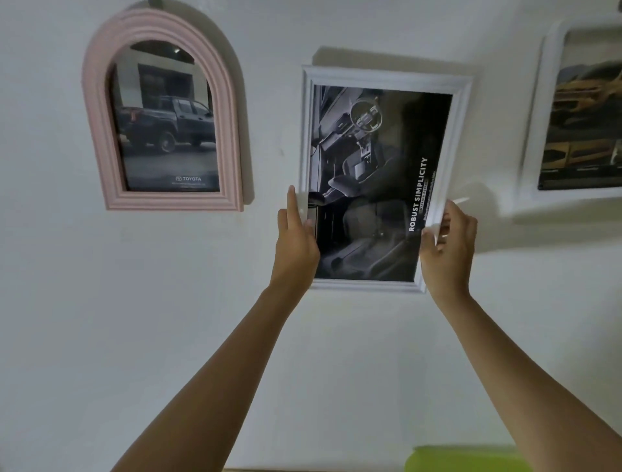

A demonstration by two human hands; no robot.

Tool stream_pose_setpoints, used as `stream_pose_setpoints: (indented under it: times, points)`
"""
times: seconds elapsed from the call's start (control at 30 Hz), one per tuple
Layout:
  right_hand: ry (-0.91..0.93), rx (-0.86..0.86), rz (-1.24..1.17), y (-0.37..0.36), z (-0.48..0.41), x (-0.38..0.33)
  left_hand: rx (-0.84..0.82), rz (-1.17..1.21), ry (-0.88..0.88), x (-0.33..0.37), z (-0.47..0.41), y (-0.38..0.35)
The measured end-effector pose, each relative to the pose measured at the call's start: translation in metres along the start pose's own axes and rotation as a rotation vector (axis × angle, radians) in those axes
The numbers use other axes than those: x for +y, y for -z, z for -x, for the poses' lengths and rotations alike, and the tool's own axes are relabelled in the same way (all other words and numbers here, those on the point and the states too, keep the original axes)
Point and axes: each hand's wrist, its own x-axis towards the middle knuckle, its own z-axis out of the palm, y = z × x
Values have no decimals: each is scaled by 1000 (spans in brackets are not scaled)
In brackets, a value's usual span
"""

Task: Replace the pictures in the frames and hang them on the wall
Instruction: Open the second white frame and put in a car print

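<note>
A white rectangular frame (383, 75) with a dark car-interior picture reading "ROBUST SIMPLICITY" is held up against the white wall, slightly tilted. My left hand (296, 239) grips its lower left edge, thumb up along the side. My right hand (449, 249) grips the lower right edge, fingers curled round the frame's side. A pink arched frame (97, 134) with a dark pickup-truck picture hangs on the wall to the left. Another white frame (547, 111) with a picture of a yellow car hangs to the right, partly cut off by the view's edge.
Bare white wall (134, 320) stretches below the frames. A lime-green object (464, 460) shows at the bottom edge, right of centre. A dark hook or nail (155, 3) sits above the pink frame.
</note>
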Motion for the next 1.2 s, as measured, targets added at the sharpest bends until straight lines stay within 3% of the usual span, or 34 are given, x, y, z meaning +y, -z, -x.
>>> stream_pose_setpoints:
  times: [0.2,0.37,0.53,0.7,0.77,0.93,1.2]
  points:
    - [-101,-14,-95,14,8,-26,31,197,-60,1,13,13]
    - [-219,-157,-403,39,45,-32,-20,287,-43,-18,50,23]
    - [-247,-140,-465,58,113,-30,-52,187,84,-49,115,29]
    - [-342,-155,-497,81,178,-37,-74,-65,241,-57,176,31]
    - [-312,-179,-452,92,199,-41,-33,-53,223,-39,191,29]
    - [-87,-244,-176,141,255,-47,-142,48,97,37,231,6]
    - [144,-362,83,193,311,-47,-213,-163,311,61,283,-6]
